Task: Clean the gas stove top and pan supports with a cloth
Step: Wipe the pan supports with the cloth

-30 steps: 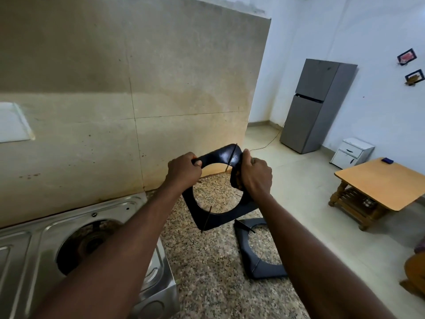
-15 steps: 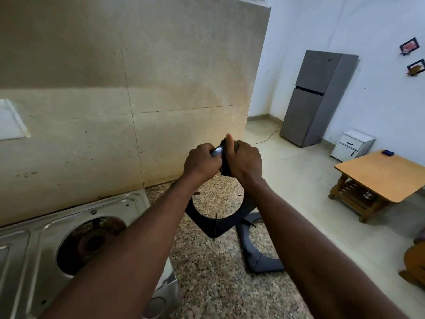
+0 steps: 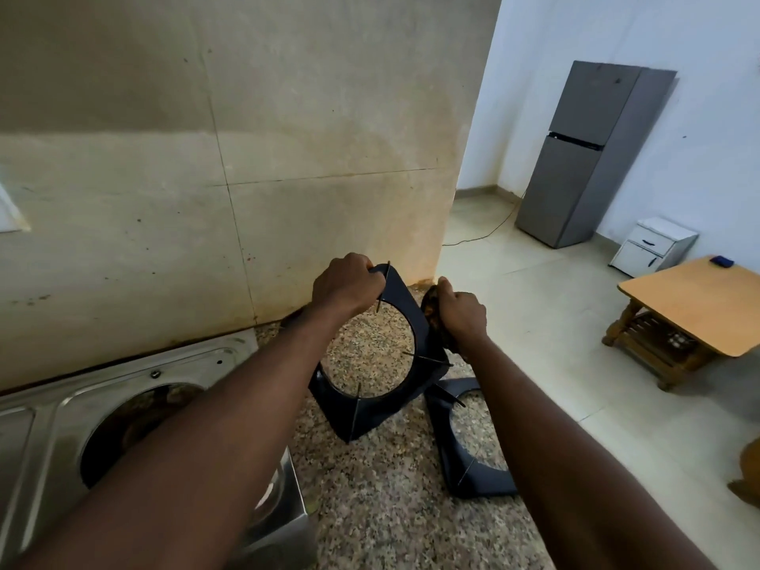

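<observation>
A black square pan support [image 3: 405,306] with a round opening stands tilted on one corner on the granite counter [image 3: 382,499]. My left hand [image 3: 345,283] grips its top corner. My right hand [image 3: 462,316] grips a dark, crumpled cloth [image 3: 429,308] and presses it against the support's right side. A second black pan support [image 3: 456,454] lies flat on the counter to the right, partly hidden by my right forearm. The steel gas stove top [image 3: 57,409] sits at the lower left with an open burner hole [image 3: 135,417].
A stained beige tiled wall [image 3: 246,158] backs the counter. Beyond the counter's right edge lie a tiled floor, a grey fridge [image 3: 584,158], a small white drawer unit [image 3: 654,246] and a low wooden table [image 3: 699,306].
My hands, together at the support's top half a second ago, have parted. My right hand has slid the cloth down the right side, and the support has turned in my grip.
</observation>
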